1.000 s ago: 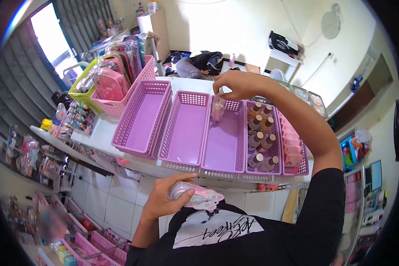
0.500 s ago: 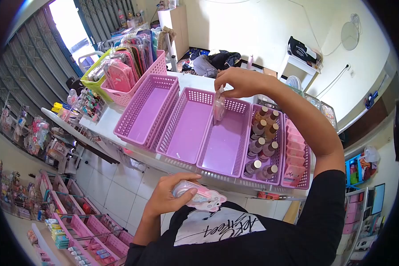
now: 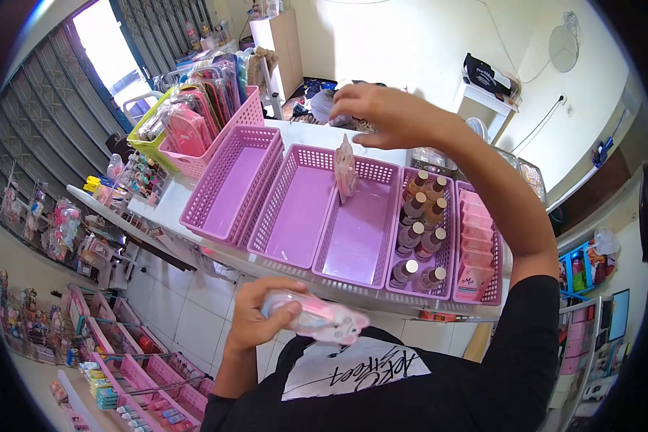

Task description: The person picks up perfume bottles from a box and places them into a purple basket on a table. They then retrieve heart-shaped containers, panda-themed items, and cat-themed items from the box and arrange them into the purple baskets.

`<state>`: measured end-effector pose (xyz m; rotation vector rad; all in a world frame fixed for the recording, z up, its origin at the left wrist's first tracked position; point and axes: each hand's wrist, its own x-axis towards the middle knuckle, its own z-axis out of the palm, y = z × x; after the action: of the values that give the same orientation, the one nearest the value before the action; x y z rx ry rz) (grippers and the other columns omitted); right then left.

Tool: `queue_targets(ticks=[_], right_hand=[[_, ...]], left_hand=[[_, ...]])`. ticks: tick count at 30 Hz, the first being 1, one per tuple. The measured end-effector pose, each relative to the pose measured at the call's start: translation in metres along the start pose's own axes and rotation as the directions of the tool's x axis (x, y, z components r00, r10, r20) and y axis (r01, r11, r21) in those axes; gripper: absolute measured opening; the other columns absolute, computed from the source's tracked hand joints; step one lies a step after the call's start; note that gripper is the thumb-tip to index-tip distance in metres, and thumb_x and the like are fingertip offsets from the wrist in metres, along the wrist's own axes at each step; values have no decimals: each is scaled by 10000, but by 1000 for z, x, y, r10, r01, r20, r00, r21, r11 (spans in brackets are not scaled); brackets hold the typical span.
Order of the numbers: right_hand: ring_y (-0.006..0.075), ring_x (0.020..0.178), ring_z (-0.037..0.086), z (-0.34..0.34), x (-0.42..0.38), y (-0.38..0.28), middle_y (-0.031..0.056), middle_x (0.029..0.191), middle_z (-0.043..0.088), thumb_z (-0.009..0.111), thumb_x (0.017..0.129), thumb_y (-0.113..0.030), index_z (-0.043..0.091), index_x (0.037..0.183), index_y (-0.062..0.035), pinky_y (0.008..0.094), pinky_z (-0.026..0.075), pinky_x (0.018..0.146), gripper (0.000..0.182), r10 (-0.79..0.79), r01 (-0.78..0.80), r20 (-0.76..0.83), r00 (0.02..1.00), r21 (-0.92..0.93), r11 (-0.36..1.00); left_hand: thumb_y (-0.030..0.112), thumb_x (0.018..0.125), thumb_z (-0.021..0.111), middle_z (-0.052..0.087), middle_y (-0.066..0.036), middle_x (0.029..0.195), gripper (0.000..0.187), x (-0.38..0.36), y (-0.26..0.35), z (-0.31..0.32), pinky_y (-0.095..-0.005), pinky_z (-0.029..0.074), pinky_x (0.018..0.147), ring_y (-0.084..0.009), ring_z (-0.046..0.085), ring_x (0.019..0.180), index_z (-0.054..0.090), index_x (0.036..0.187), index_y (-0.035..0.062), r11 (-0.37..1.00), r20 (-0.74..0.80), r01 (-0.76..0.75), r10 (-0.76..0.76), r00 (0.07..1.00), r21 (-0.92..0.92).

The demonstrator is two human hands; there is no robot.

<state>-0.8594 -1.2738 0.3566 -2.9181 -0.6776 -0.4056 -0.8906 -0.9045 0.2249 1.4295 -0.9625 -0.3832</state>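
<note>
The slim pink-and-white plastic-wrapped packet (image 3: 345, 173) stands upright in a purple perforated basket (image 3: 356, 234), just beside my right hand (image 3: 381, 115), fingers apart, nothing gripped! My left hand (image 3: 259, 317) clamps a pink animal-faced packet (image 3: 327, 322). Right of my right hand, pink packs (image 3: 475, 277) show an "M"; the rest is unclear.

On white counter (image 3: 306, 134): bottle basket (image 3: 419, 294); left of it, purple baskets (image 3: 295, 209), then pink basket (image 3: 255, 109); right, basket of packets (image 3: 498, 270).
</note>
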Motion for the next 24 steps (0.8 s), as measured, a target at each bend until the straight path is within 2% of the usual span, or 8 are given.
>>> queue_targets(ticks=[2,4,6,9,12,16,18,24], right_hand=[[287,1094,637,-30,-5,-31,145,1213,612,742,841,-219,611,1173,-78,412,527,913,383,-41,44,-53,998,48,998],[246,837,702,-48,-11,-64,119,975,691,725,860,-247,610,1165,-10,358,561,726,403,-30,-98,239,971,508,856],[226,769,704,-37,-18,-86,113,916,697,697,886,-254,614,1141,5,337,558,684,373,-124,-58,279,952,565,823],[187,698,705,-30,-16,-94,109,856,695,654,914,-244,619,1097,24,302,553,641,326,-159,-78,273,949,689,721],[118,643,661,-30,-18,-74,69,816,667,649,943,-165,632,1051,10,246,550,589,206,-5,-118,158,987,760,640],[106,702,668,-62,-25,-43,47,793,668,653,944,-164,662,993,-15,251,535,592,158,13,-96,165,986,504,858],[125,733,681,-63,-26,-40,58,789,683,682,911,-157,683,967,-21,287,533,624,147,76,-170,215,974,462,870],[266,743,698,-13,-20,-29,119,841,728,685,846,-99,732,961,-42,367,538,696,137,93,-132,279,956,124,983]], left_hand=[[77,884,649,694,-152,1021,221,8,-6,3,-335,522,879,-209,673,943,621,1083,-15,993,-183,-95,81,980,-71],[111,921,620,666,-154,1062,197,22,-3,12,-342,506,908,-209,649,971,590,1081,-1,972,-367,-198,140,920,-125],[138,973,546,594,-160,1147,177,44,8,25,-342,469,944,-204,597,1037,521,1111,30,918,-661,-338,121,741,-210],[100,977,518,548,-163,1223,234,63,3,31,-343,446,967,-205,552,1134,492,1197,26,880,-696,-455,244,676,-134],[82,945,565,551,-161,1243,337,66,-14,30,-376,430,989,-232,537,1165,475,1263,18,922,-629,-383,331,704,57],[61,868,657,551,-168,1267,441,70,3,48,-397,403,1008,-272,534,1177,506,1280,23,920,-439,-373,386,811,119],[67,772,740,579,-160,1242,411,63,-4,37,-406,401,984,-316,546,1157,616,1162,37,801,-83,-319,414,906,507],[94,733,775,656,-110,1082,241,56,-8,32,-407,431,896,-305,596,1053,692,954,49,693,63,-347,400,914,632]])
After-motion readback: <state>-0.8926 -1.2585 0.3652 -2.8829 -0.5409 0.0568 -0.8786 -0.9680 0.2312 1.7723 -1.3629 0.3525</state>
